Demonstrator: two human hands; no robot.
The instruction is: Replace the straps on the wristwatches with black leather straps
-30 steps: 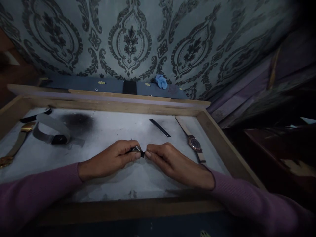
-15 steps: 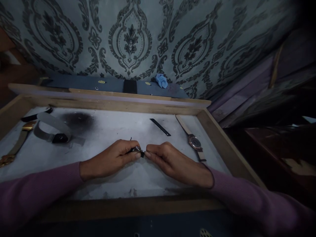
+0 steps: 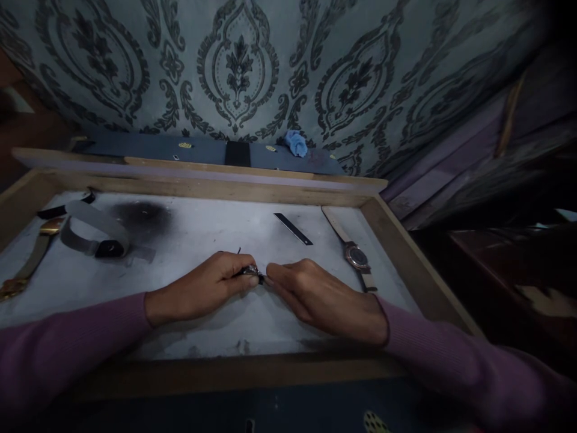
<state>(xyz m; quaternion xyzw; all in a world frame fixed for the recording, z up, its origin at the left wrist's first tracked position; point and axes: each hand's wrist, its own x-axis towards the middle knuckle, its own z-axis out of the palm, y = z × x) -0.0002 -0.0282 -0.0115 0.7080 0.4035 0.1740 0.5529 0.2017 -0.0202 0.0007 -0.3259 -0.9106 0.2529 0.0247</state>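
Pinched between the thumb and fingers of my left hand (image 3: 198, 287) is a small dark wristwatch (image 3: 251, 270) with a shiny case, mostly covered by the fingers. The closed fingertips of my right hand (image 3: 322, 294) meet the watch's right end, where a short black strap piece shows. Whether they grip that strap or a tiny tool cannot be made out. Both hands are over the white floor of a shallow wooden tray (image 3: 396, 240). Beyond my right hand lies a black snap-off knife blade (image 3: 293, 228). Farther right rests a round watch (image 3: 357, 257) with a light strap.
At the tray's left are a grey mesh-band watch (image 3: 97, 222), a gold-coloured watch (image 3: 31, 261) and a black strap (image 3: 53, 212). Raised wooden edges surround the tray. A crumpled blue cloth (image 3: 296, 144) sits behind it, before the patterned wall (image 3: 180, 72).
My right hand has rolled slightly, with its fingers turned more downward at the watch. My left hand keeps its pinch. The other watches and the blade have not moved.
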